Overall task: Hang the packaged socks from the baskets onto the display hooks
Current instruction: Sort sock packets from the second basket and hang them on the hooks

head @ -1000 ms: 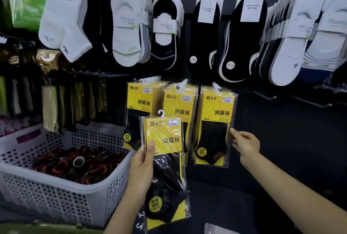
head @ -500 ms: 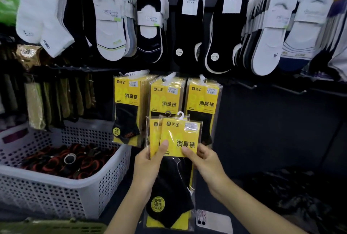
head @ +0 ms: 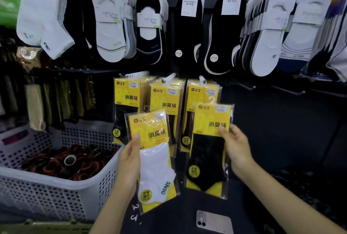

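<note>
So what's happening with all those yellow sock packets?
A person is stocking a sock display. Their left hand grips a yellow pack with a white sock, and their right hand grips a yellow pack with a black sock. Both are held up in front of the display hooks, not yet hung. Behind them, matching yellow packs already hang on three hooks. A white plastic basket sits to the left.

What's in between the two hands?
Two sock packs, seen in the head view: the left hand holds the white-sock pack, the right hand holds the black-sock pack, with a slim gap between them.
</note>
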{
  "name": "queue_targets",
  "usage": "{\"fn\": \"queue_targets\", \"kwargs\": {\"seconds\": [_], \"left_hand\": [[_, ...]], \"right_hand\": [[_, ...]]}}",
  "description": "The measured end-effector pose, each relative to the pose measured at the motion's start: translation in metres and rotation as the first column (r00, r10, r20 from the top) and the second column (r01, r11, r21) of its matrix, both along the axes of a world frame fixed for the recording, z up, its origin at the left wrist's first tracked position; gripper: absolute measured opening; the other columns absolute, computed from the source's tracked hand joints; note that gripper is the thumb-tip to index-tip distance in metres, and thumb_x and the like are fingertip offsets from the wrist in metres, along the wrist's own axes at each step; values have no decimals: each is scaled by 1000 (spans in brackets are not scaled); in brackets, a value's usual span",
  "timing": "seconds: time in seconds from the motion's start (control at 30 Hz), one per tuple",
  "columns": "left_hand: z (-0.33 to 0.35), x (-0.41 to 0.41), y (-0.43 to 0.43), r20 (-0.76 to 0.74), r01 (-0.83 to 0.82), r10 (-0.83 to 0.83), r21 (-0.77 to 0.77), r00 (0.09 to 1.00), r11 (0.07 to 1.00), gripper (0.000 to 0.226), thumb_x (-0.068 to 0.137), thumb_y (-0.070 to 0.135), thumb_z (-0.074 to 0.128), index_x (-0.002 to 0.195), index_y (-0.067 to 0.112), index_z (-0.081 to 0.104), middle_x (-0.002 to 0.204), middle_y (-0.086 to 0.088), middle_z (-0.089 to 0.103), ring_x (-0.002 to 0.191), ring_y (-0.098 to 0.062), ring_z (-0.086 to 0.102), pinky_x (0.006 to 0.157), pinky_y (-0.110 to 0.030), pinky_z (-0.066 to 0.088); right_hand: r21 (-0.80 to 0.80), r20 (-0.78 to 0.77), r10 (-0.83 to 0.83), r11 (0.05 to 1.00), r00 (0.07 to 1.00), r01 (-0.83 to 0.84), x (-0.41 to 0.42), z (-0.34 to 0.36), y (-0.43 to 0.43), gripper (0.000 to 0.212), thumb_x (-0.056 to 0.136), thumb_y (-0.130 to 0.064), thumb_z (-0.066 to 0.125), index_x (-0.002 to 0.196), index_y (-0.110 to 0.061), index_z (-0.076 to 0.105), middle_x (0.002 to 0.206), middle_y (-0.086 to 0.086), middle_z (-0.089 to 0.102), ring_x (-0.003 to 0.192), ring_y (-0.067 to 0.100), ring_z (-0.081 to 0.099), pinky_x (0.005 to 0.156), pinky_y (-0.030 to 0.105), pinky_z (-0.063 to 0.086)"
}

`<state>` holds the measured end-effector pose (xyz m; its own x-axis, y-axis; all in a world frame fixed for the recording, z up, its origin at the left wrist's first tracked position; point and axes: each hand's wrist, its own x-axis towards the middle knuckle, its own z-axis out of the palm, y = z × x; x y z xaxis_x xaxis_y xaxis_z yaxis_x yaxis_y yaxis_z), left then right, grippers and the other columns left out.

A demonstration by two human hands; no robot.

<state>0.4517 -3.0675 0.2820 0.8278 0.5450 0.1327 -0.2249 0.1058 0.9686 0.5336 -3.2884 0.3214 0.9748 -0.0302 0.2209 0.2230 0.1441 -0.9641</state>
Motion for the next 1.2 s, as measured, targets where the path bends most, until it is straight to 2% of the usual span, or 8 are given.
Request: {"fn": "queue_targets", "kwargs": {"seconds": [0.1, 0.4, 0.57, 0.73, 0.83, 0.97, 1.07, 1.2], "left_hand": [[3, -1, 2, 1, -20, 20, -24, 1000, 1000, 71, 76, 67, 45, 123, 15, 61, 127, -4, 63, 121, -22, 56, 107, -47, 39], [4, 2, 1, -11, -15, 15, -36, 1000, 999, 65, 77, 65, 44, 117, 17, 64, 122, -3, 65, 117, -23, 57, 106, -48, 39], [2, 4, 3, 8, -3, 3, -60, 1000, 998, 68, 73, 68, 45, 117, 19, 64, 121, -2, 65, 117, -22, 58, 105, -49, 40], [2, 3, 2, 18, 19, -18, -70, 1000, 997, 68, 71, 69, 48, 115, 21, 65, 119, 0, 67, 116, -22, 59, 104, -49, 41], [1, 2, 1, 9, 17, -16, -52, 1000, 999, 82, 65, 75, 48, 125, 20, 60, 130, 0, 60, 124, -22, 52, 108, -49, 37], [5, 2, -9, 20, 25, -24, -44, 1000, 999, 74, 73, 69, 47, 127, 21, 59, 131, 1, 60, 124, -20, 52, 109, -47, 37], [4, 6, -22, 7, 74, -73, -19, 997, 997, 48, 87, 58, 45, 112, 23, 67, 114, 4, 70, 111, -17, 63, 95, -37, 49], [4, 12, -51, 4, 157, -157, 21, 988, 987, 30, 92, 47, 43, 96, 29, 67, 84, 18, 74, 79, 5, 68, 60, -11, 51]], "right_hand": [[-22, 54, -33, 999, 998, 34, 17, 25, -6, 12, 96, -18, 54, 101, -21, 64, 103, 0, 72, 99, 15, 68, 94, 38, 52], [-107, 62, 17, 994, 998, -11, 53, 41, 14, 13, 97, -16, 53, 98, -21, 64, 103, 1, 71, 98, 15, 67, 92, 32, 52], [-83, -33, 38, 996, 999, -41, 73, 31, 20, 13, 95, -19, 57, 102, -14, 67, 90, 0, 72, 73, 6, 71, 61, 18, 55], [-163, -61, -216, 966, 975, 203, 86, 12, 21, 33, 83, -33, 72, 100, -7, 65, 99, 9, 68, 95, 23, 65, 86, 35, 55], [-158, -148, -234, 965, 961, 211, 82, -2, 13, 32, 81, -31, 74, 99, -6, 63, 101, 12, 66, 98, 26, 64, 90, 40, 54], [-185, -173, -264, 955, 949, 232, 65, -22, -1, 25, 84, -23, 72, 100, -8, 60, 101, 13, 65, 93, 23, 62, 87, 38, 55], [-158, -145, -103, 984, 984, 80, 37, -18, -6, 17, 91, -27, 63, 99, -13, 60, 92, 4, 63, 80, 13, 61, 71, 24, 55], [-178, -80, 145, 971, 986, -157, 0, -6, -9, 16, 94, -35, 56, 100, -22, 61, 100, -3, 67, 90, 11, 66, 75, 22, 55]]}}
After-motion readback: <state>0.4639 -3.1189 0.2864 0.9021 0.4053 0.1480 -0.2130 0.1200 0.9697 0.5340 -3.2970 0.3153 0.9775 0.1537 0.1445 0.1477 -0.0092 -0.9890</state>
